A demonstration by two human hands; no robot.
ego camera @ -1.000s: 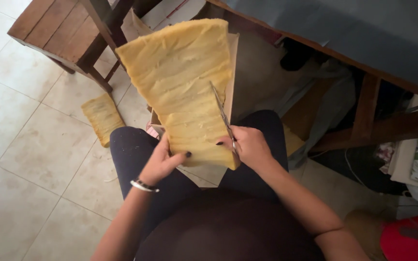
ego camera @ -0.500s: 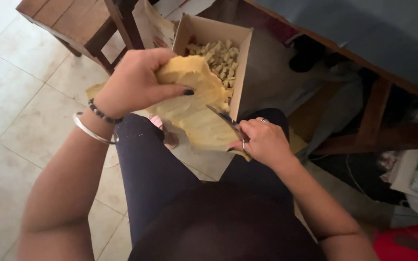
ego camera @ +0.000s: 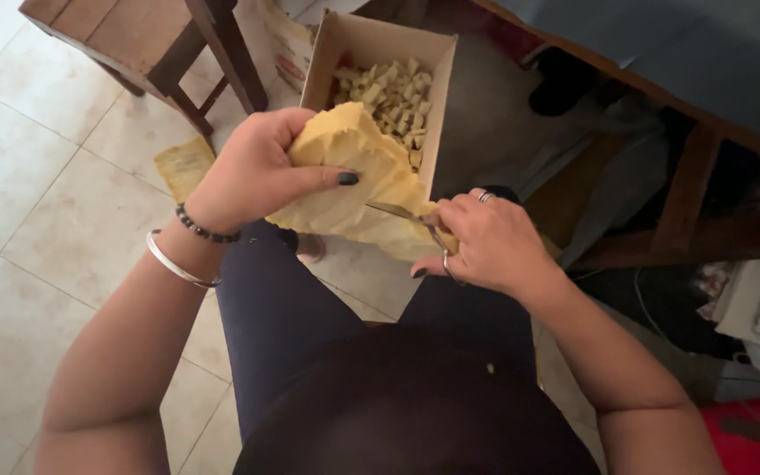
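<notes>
Since a second ago, when the yellow sheet hung long and flat over my lap, my left hand (ego camera: 252,171) has climbed to the top of it and bunched it up, uncovering the cardboard box behind.

From the head camera, I see the left hand clamped on the yellow foam sheet (ego camera: 358,180): its fingers wrap over the upper left of the crumpled sheet and the thumb presses across the front. A dark bead bracelet and a thin silver bangle (ego camera: 178,264) sit on that wrist. My right hand (ego camera: 485,242) is just to the right and slightly below the left one, closed around the handles of the scissors (ego camera: 415,220). The blades run leftward from its fingers and lie against the sheet's lower edge; I cannot tell how far apart the blades stand. A ring sits on one finger.

Just beyond both hands stands the open cardboard box (ego camera: 371,40), partly filled with small pale foam pieces (ego camera: 393,92); the bunched sheet overlaps its near edge. Left of the left hand, on the tiled floor, lies a smaller yellow scrap (ego camera: 182,163). Further off on that side is a wooden stool (ego camera: 147,35). Right of the right hand runs the wooden frame of a cloth-covered surface (ego camera: 688,185).
</notes>
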